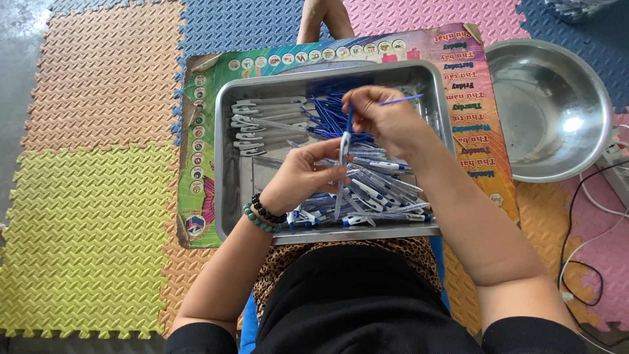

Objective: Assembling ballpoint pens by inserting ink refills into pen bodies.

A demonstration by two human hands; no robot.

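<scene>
1. A slim clear plastic pen barrel with a white and blue clip end (pixel 343 172) stands almost upright over the middle of a rectangular stainless steel tray (pixel 226 164), above the heap of pens.
2. The left hand (pixel 303 176) is closed on this pen barrel, fingers curled round its middle; two bead bracelets, one black and one green (pixel 264 216), circle the wrist.
3. The right hand (pixel 386 118) is just above, its fingertips pinched together on a thin blue ink refill (pixel 401 99) that sticks out toward the tray's far right corner; whether it also touches the top of the barrel I cannot tell.
4. Loose blue refills (pixel 327 118) lie in a sheaf near the tray's far edge.
5. White pen caps or clip pieces (pixel 262 124) lie in rows by the far left corner.
6. Assembled pens (pixel 377 190) pile along the near edge and right side.
7. The tray sits on a colourful printed cardboard sheet (pixel 196 137), which lies on foam puzzle floor mats (pixel 92 216).
8. A round steel basin (pixel 547 108) stands on the mats, just beyond the cardboard's right edge.
9. White and black cables (pixel 590 262) trail over the mats at the right.
</scene>
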